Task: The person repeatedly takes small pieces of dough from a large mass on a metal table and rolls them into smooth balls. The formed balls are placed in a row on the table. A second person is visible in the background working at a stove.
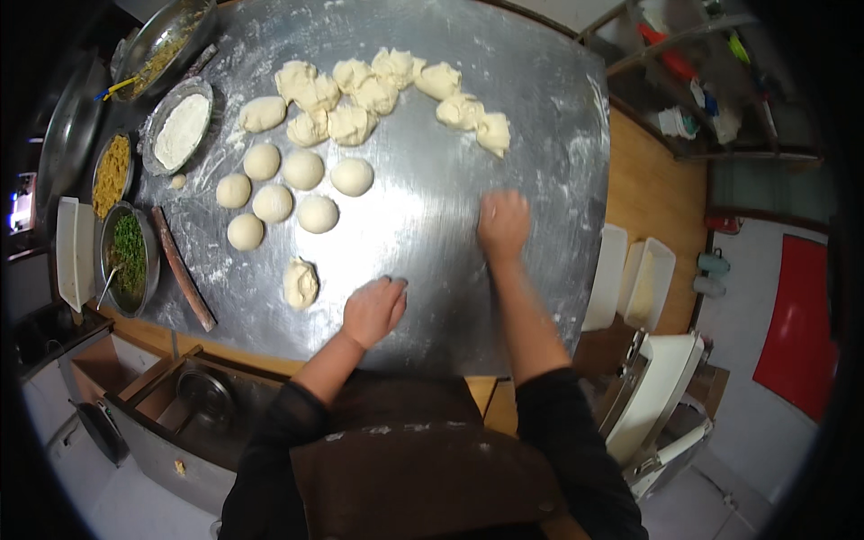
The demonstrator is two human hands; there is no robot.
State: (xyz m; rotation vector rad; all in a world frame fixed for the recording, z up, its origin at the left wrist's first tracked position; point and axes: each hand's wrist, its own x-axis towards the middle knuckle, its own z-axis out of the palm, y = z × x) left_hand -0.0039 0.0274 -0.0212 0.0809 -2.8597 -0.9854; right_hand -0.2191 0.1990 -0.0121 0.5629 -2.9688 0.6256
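Note:
On the metal work table, my left hand is curled low over the surface, right of a rough dough piece. Farther right, my right hand is closed with knuckles up, below the end of the torn dough pieces. What lies under or inside either hand is hidden, so a grip on dough cannot be told. Several smooth dough balls stand in a group left of centre. Behind them, torn dough lumps lie in a cluster touching one another.
At the left stand a flour bowl, a bowl of chopped greens, a bowl of yellowish filling and a large metal bowl. A wooden rolling pin lies near them. White plastic containers and a white-topped machine are at right.

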